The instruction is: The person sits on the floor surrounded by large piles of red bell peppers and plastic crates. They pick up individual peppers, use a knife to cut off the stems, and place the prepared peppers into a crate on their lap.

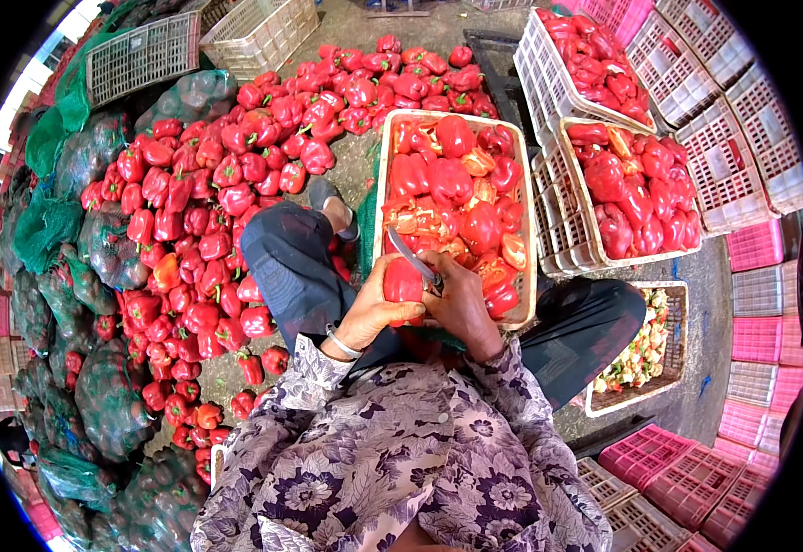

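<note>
A red bell pepper rests in my left hand, fingers and thumb around it, above the near edge of a plastic crate. My right hand grips a knife; its curved blade points up and away to the left, over the pepper. The fingers of both hands are close together, and the right hand partly covers the knife's handle. Inside the crate between my knees lie whole red peppers and opened ones with pale inner flesh showing.
A large heap of red peppers covers the floor at the left, with filled green mesh bags beyond. Two pepper-filled crates stand at the right. A crate of cut cores sits beside my right knee. Stacked crates line the right side.
</note>
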`<state>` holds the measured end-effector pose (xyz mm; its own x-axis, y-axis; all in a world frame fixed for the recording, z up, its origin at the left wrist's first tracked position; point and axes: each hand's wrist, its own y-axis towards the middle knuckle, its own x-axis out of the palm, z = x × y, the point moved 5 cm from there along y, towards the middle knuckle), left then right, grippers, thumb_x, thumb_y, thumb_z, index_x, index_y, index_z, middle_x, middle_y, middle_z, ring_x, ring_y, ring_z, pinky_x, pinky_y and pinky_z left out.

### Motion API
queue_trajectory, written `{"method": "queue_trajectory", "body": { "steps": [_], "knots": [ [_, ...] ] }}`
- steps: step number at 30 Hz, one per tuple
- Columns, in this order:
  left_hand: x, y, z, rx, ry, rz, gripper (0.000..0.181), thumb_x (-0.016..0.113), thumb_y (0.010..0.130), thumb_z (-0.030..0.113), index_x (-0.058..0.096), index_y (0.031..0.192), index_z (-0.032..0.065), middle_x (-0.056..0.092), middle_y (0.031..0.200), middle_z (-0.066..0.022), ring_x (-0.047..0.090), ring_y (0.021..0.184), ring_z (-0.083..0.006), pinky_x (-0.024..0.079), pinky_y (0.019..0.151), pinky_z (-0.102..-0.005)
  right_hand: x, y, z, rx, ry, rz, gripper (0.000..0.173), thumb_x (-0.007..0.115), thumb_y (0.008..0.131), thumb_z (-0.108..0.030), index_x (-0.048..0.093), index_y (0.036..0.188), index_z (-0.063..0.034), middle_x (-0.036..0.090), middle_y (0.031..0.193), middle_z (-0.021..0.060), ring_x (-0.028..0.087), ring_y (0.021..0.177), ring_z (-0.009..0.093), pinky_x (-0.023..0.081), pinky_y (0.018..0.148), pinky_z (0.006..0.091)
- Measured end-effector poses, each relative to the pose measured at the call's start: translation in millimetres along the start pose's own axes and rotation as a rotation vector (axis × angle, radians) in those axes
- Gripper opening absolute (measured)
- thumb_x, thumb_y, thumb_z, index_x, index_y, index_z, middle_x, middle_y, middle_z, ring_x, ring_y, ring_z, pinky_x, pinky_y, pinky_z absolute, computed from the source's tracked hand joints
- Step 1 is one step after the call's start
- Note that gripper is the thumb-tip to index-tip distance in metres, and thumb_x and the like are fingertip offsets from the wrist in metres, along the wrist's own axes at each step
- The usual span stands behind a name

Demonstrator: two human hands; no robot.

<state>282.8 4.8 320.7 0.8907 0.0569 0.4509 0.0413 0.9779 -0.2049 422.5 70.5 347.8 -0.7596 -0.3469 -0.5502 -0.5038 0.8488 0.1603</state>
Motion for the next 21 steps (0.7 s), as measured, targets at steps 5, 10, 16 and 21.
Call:
{"method": "queue_trajectory", "body": {
  "steps": [5,10,16,21],
  "knots": [
    [-4.0,-6.0,0.4,-0.134,-0.044,-0.07,0.079,0.082,0.077,0.005,0.037,0.142,0.0046,0.055,0.124,-0.0048,0.057,0.114,-0.0153,0.048,0.097,-0.0311,5.4,-0.2,-4.3,-0.043,-0.158,-0.055,0.047,0.078,0.068,-0.016,0.063,0.112,-0.0072,0.069,0.091,0.0157,0.068,0.077,0.036,0.053,0.066,0.045],
    [4.7,-3.5,7.6,-0.139,-0.097,-0.113,0.08,0.075,0.078,0.001,0.034,0.147,0.0032,0.058,0.125,-0.0079,0.06,0.113,-0.0161,0.051,0.095,-0.0305,12.8,3.3,7.7,-0.037,-0.22,-0.003,0.048,0.08,0.065,-0.021,0.064,0.108,-0.0068,0.069,0.086,0.015,0.068,0.077,0.036,0.052,0.064,0.044],
    [-6.1,5.7,-8.6,-0.25,-0.356,-0.228,0.082,0.067,0.082,-0.004,0.026,0.153,0.0001,0.06,0.128,-0.0161,0.068,0.105,-0.0191,0.057,0.087,-0.0292,-5.6,12.2,4.6,-0.011,0.103,-0.086,0.053,0.084,0.062,-0.024,0.066,0.108,-0.0052,0.071,0.092,0.0171,0.071,0.083,0.032,0.054,0.071,0.0404],
    [7.7,11.5,7.7,-0.247,-0.494,-0.341,0.088,0.072,0.074,0.007,0.031,0.151,0.0002,0.055,0.137,-0.0145,0.059,0.12,-0.0227,0.048,0.105,-0.0363,-19.3,19.0,6.0,0.062,0.605,-0.109,0.055,0.082,0.066,-0.014,0.064,0.117,-0.0029,0.073,0.097,0.0088,0.069,0.08,0.017,0.055,0.077,0.0323]
  ]
}}
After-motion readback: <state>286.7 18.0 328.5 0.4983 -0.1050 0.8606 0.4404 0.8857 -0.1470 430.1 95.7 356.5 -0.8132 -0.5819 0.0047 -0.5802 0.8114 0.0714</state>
